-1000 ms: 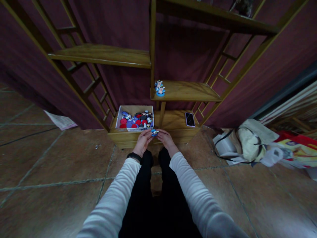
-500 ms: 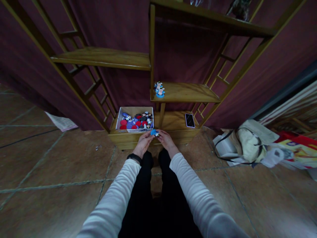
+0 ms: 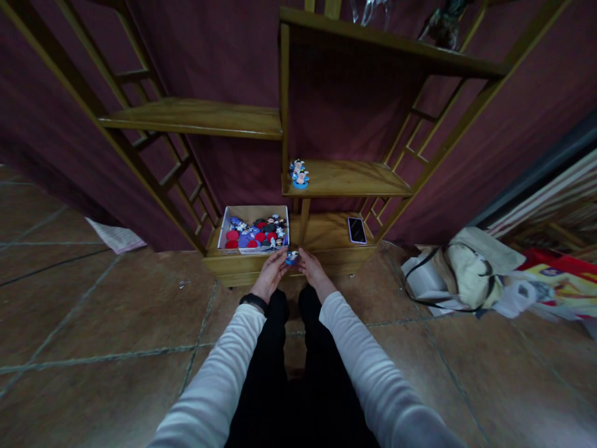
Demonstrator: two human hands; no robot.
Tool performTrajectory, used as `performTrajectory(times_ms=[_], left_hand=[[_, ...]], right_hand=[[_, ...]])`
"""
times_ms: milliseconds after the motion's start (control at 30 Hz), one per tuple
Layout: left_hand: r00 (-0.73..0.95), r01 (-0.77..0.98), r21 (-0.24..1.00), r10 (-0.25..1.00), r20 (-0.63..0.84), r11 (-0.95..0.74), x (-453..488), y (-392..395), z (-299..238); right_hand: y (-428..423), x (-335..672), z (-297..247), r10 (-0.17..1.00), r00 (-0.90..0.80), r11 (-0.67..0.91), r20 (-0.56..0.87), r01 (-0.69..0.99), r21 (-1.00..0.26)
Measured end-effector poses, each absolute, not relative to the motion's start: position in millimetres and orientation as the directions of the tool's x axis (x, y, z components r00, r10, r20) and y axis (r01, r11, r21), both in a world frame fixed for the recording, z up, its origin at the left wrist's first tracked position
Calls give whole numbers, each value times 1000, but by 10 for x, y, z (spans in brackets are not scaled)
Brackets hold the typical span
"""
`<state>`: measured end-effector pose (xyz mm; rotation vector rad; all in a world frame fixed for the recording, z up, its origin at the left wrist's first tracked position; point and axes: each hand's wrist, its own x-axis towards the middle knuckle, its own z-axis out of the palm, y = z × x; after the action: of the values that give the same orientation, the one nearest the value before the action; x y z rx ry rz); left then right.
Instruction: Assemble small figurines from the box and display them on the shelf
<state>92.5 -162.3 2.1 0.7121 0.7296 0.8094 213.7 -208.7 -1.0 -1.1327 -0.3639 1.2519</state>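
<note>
A small figurine with a blue round base is held between my two hands, in front of the low cabinet. My left hand grips it from the left with closed fingers. From the other side my right hand pinches it at the fingertips. Just beyond my left hand, an open cardboard box holds several figurines and red, black and purple round bases. On the middle shelf, similar blue-based figurines stand close together at its left end.
A wooden shelf unit stands before a dark red curtain. A phone lies on the low cabinet top. Bags and a red and yellow package are on the tiled floor at right. Papers lie at left.
The figurine has been turned so that its blue base now faces down instead of up toward me. Both hands stay around it, slightly lower in view.
</note>
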Motion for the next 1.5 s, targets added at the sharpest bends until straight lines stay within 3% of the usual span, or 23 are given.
performTrajectory(times_ms=[1100,1500], left_hand=[[459,-401,738,816,-351,542,927,-1554,-84],[495,-432,724,812,-309,538,931,-1570,-80]], right_hand=[[-2080,2159,-65,888,337,-124,-314,-482,-867],[-2114,2160,-27,897,365,-50,-248,-474,-879]])
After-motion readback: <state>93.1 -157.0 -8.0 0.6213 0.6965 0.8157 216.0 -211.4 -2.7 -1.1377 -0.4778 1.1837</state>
